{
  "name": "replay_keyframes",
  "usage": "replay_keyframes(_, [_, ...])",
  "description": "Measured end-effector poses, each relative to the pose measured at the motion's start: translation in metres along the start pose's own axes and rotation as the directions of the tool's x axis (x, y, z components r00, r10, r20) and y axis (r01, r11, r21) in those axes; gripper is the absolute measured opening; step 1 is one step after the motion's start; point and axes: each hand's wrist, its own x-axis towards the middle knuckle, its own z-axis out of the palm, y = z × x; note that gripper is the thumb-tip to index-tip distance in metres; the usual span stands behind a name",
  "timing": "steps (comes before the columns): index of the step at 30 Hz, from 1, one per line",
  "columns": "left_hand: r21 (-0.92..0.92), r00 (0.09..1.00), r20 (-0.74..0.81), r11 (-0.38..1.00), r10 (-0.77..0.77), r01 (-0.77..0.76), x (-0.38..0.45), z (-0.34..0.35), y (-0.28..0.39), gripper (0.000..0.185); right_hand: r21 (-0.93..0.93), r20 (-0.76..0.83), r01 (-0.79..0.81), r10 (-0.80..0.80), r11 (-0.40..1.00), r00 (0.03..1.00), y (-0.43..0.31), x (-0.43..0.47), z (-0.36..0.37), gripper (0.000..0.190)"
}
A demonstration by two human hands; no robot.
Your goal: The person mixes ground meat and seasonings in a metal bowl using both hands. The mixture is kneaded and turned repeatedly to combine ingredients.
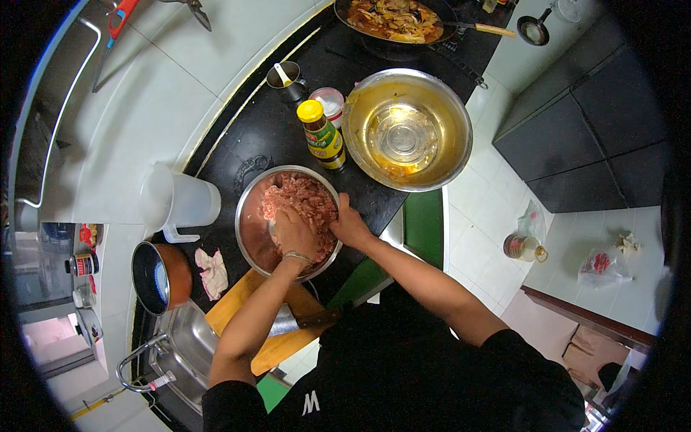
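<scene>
A steel mixing bowl of raw minced meat stands on the black countertop before me. My left hand is down inside it, pressed against the meat, its fingertips partly hidden. With my right hand I grip the bowl's right rim, thumb on the edge. Just beyond the bowl stands a yellow-capped sauce bottle. Partly under my left forearm lies a wooden cutting board, with a cleaver on it.
A large, stained metal basin sits near the counter's right edge. A wok of cooked food is at the far end. To the left are a plastic pitcher, a copper-coloured pot, a cloth and a sink.
</scene>
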Motion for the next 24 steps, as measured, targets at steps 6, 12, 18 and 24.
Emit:
replay_keyframes(6, [-0.456, 0.986, 0.119, 0.888, 0.12, -0.053, 0.012, 0.03, -0.084, 0.052, 0.016, 0.03, -0.041, 0.04, 0.999, 0.999, -0.007, 0.001, 0.0, 0.053])
replay_keyframes(12, [-0.817, 0.697, 0.546, -0.112, -0.465, 0.565, 0.059, 0.0, -0.096, 0.044, 0.003, 0.039, -0.031, 0.031, 1.0, 0.999, -0.005, -0.001, -0.003, 0.054])
replay_keyframes(18, [-0.658, 0.611, 0.603, 0.112, -0.512, 0.744, 0.113, 0.045, -0.099, 0.058, -0.013, 0.048, 0.031, -0.031, 0.999, 0.998, -0.006, 0.001, 0.0, 0.055])
replay_keyframes(24, [-0.398, 0.968, 0.249, 0.914, 0.026, 0.078, 0.114, 0.028, -0.085, 0.035, 0.037, -0.003, -0.06, 0.06, 0.998, 0.998, -0.01, -0.002, 0.002, 0.055])
